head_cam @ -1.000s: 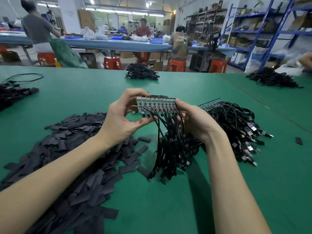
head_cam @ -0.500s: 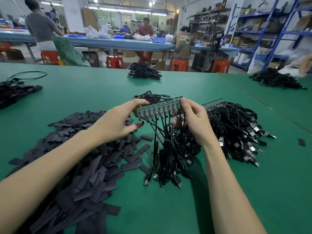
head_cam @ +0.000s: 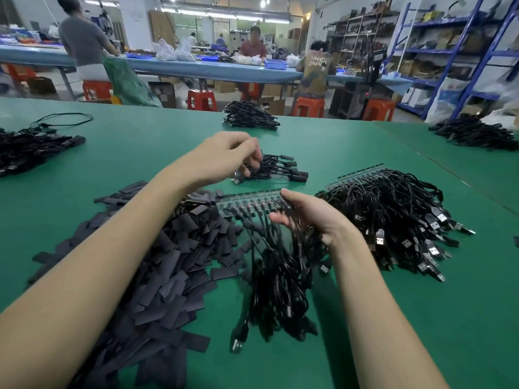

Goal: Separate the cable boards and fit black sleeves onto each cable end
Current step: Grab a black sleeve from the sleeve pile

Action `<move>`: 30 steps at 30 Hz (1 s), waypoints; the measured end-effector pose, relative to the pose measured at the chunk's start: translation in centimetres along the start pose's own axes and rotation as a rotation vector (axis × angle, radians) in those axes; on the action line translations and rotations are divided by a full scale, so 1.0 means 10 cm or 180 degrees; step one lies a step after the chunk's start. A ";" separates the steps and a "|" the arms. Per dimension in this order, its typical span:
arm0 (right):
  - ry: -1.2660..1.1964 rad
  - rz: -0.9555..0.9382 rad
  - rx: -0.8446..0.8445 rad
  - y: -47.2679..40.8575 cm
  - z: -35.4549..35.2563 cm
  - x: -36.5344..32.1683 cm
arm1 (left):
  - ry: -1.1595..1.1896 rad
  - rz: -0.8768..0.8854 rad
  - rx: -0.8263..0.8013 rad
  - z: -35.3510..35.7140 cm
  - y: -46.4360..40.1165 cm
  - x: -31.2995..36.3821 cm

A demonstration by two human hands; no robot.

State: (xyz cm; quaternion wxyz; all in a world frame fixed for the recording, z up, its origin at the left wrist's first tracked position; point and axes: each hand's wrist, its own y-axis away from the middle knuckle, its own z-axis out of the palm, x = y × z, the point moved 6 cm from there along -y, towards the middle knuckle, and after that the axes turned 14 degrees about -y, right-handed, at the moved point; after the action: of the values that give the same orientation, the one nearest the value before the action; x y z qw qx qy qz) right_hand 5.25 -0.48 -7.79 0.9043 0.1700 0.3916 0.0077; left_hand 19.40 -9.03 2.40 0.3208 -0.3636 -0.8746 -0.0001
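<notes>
cable boards are lying as one joined strip [head_cam: 250,198] across the green table [head_cam: 146,147], with their long axis running left to right in front of us and black cables [head_cam: 278,265] trailing from it toward our body.

starting at the left, we are seeing the heap of black sleeves [head_cam: 157,265] spreading under our left forearm, its upper edge touching the strip's left end. our left hand [head_cam: 224,157] is hovering beyond the strip, over a small bundle of finished cables [head_cam: 276,171] that is lying farther from us. its fingers are curling downward over that bundle; motion blur is keeping us from telling whether they are pinching a cable or just touching one.

moving right, our right hand [head_cam: 306,213] is sitting at the strip's right end, index fingertip touching the end board, the other fingers loosely curved over the cable roots. we are judging this a light hold, not a firm grip. further right, a large pile of unprocessed cables [head_cam: 393,217] with a second board strip [head_cam: 356,174] is waiting.

so the strip is lying between the hands, nearer the right one. we are judging that the left hand needs to come toward us and take the left end, so a board can be snapped off across the long axis.
</notes>
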 end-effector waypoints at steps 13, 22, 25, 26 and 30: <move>0.1275 0.0182 -0.0529 -0.11 -0.20 0.16 | -0.1212 -0.0704 0.0212 0.95 -0.04 -0.30; 0.1066 -0.0202 -0.0175 -0.22 -0.25 0.11 | -0.1110 -0.0771 0.1033 0.87 0.01 -0.34; 0.0914 -0.0177 -0.0215 -0.20 -0.24 0.10 | -0.0946 -0.0719 0.1139 0.90 0.00 -0.32; 0.0880 -0.0173 -0.0228 -0.20 -0.24 0.10 | -0.0864 -0.0696 0.1150 0.92 0.00 -0.32; 0.0885 -0.0200 -0.0236 -0.19 -0.24 0.10 | -0.0609 -0.0538 0.1180 0.96 0.00 -0.31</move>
State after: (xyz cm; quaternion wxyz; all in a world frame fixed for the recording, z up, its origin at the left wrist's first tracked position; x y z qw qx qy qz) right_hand 4.02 -1.41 -10.55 0.8468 0.1215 0.5176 0.0173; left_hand 15.68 -8.77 -6.94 0.2965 -0.2221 -0.9135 0.1683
